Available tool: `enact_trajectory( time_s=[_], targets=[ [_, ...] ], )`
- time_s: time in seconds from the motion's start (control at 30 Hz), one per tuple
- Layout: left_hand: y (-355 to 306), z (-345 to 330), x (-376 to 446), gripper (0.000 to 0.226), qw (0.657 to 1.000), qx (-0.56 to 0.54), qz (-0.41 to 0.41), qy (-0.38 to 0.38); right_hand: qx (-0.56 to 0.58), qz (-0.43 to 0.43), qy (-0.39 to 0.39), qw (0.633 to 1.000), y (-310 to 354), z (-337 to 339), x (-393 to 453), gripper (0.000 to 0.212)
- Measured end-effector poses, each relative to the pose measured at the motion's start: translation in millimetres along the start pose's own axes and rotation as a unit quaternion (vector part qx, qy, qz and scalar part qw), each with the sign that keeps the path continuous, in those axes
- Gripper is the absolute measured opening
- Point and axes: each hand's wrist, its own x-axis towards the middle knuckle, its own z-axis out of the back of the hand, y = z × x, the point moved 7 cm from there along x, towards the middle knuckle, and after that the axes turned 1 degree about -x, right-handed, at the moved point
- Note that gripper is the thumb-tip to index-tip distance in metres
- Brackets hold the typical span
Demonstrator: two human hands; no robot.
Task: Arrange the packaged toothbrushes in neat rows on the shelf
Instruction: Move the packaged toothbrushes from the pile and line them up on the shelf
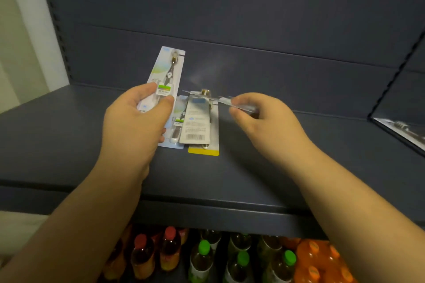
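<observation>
Left hand: closed on one toothbrush pack, thumb on its front, pack raised and tilted with the brush head up and away. Right hand: pinching a second pack between thumb and fingers, seen almost edge-on and blurred; its face cannot be read.

Stock on shelf: a small overlapped heap between the hands. Top pack lies back-up, barcode showing; a yellow-edged pack sits under it, a blue-edged pack beside it and partly under the left hand. None squared to the others.

Progress, as judged: early. No row is laid out; two packs are in hand and at least three wait in the heap. Left to do: turn packs face-up, set them side by side, edges parallel.

Surface: dark blue-grey metal shelf, mostly bare, matching back panel, slotted uprights at both sides. One more packaged item lies at the far right edge, cut off by the frame. Below: bottles with red and green caps, orange ones at right. Pale wall at left.
</observation>
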Motion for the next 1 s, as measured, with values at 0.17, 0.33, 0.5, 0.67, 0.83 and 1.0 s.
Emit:
enact_trajectory(
  time_s=[0.17, 0.33, 0.5, 0.67, 0.83, 1.0],
  targets=[
    [-6, -21, -12, 0.03, 1.0, -0.004, -0.001, 0.028, 0.169, -0.107, -0.02, 0.98, -35, 7, -12, 0.018],
    [-11, -49, -33, 0.04, 0.999, -0.019, 0.019, 0.04, 0.248, -0.2, 0.041, 0.947, -66, 10, -24, 0.02],
    [-20, -97, -76, 0.061, 0.998, 0.011, 0.001, 0.067, 0.27, -0.215, 0.024, 0.938, -99, 54, -48, 0.014],
    [-33, -162, -131, 0.058, 0.994, 0.027, -0.011, 0.106, 0.254, -0.21, -0.066, 0.942, -159, 121, -85, 0.014],
    [-46, -248, -197, 0.055, 0.986, 0.035, -0.008, 0.164, 0.214, -0.19, -0.143, 0.947, -217, 194, -129, 0.016],
    [-56, -341, -271, 0.058, 0.975, 0.054, -0.006, 0.215, 0.171, -0.213, -0.168, 0.947, -285, 268, -176, 0.018]
  ],
)
